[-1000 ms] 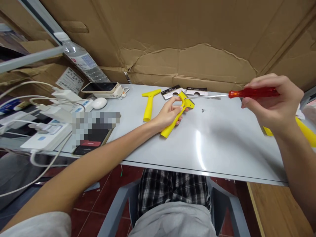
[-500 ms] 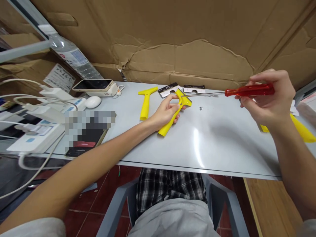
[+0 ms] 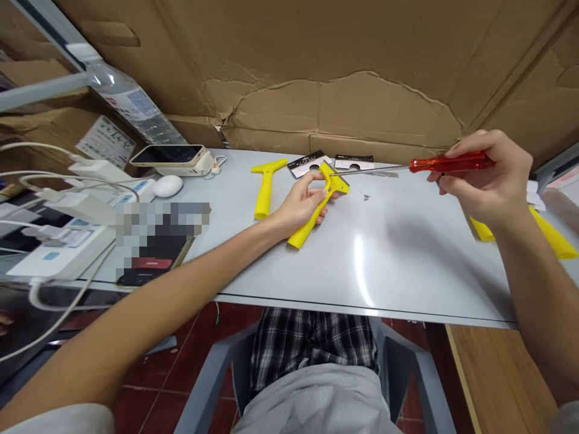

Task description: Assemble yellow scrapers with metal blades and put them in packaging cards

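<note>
Screwdriver (image 3: 446,163) tip right up at the head of a yellow scraper (image 3: 309,225), both hands busy

So from where I'm standing, it's all about that tip. The scraper's mid-frame, handle slanting from lower left to upper right, head at the top. The screwdriver comes in from the right, nearly level, crossing that slant. Looks like the tip meets the head, but it's too small to tell if it's seated in anything.

Left hand (image 3: 302,206) is the closer one: fingers curled snugly round the scraper's neck, forearm stretching up from the lower left corner. Right hand (image 3: 491,187) is off at right, raised above the table (image 3: 416,265), thumb and fingers pinched round the red grip, forearm rising from the lower right edge.
</note>
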The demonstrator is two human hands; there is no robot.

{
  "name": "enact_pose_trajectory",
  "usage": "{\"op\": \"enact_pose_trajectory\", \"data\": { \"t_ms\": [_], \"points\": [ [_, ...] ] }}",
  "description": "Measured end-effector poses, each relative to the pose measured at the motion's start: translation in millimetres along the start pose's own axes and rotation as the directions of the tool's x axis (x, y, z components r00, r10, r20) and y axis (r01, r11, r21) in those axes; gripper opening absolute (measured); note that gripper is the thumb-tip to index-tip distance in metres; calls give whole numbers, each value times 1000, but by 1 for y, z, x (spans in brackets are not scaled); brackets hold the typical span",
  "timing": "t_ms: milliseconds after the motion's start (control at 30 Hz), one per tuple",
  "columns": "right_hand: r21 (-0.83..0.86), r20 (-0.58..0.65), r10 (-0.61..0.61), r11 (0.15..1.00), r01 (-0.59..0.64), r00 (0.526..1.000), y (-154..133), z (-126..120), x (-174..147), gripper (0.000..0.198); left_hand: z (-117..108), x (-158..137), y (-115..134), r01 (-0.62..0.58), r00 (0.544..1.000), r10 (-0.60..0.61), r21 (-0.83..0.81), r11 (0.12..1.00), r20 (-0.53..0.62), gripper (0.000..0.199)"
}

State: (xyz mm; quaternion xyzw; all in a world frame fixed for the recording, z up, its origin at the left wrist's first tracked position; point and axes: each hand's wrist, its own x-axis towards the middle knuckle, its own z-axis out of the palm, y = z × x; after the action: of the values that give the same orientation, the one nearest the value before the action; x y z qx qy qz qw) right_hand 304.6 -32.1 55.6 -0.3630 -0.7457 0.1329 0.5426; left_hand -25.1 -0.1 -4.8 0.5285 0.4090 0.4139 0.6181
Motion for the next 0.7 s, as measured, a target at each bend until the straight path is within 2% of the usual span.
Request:
{"op": "enact_pose_trajectory", "data": {
  "t_ms": [100,167,233,300,367,467,533,600,633,700],
  "points": [
    [-54,38,126,991,-124,991,1,-1,0,36,-1,0,-1,-4,1000,4,-19,1000,-10,30],
    [-155,56,237,962,-226,970,1,-4,-1,47,-1,1,-1,-4,1000,3,-25,1000,-22,30],
    [-246,61,293,931,-270,954,1,-7,-1,53,-2,1,-1,-5,1000,4,-13,1000,-29,28],
    [-253,52,276,933,-255,960,-2,-10,0,45,-2,1,-1,-6,1000,6,18,1000,-12,26],
    [-168,20,205,966,-199,979,-6,-11,1,36,-2,0,-1,-10,1000,8,52,999,30,25],
    [-77,-4,74,994,-74,997,-12,-10,3,39,-1,-2,0,-22,997,16,85,996,73,25],
    [-74,1,65,995,-65,998,-13,-9,3,43,0,-3,0,-28,997,22,92,995,68,25],
    [-174,-45,104,979,-110,994,-11,-9,2,48,1,-3,1,-26,998,21,92,995,56,25],
    [-275,-81,111,953,-129,990,-10,-10,1,51,1,-3,1,-23,999,18,92,996,51,25],
    [-511,-140,69,849,-132,988,-7,-11,0,55,0,-3,1,-19,999,15,96,995,48,24]
  ]
}}
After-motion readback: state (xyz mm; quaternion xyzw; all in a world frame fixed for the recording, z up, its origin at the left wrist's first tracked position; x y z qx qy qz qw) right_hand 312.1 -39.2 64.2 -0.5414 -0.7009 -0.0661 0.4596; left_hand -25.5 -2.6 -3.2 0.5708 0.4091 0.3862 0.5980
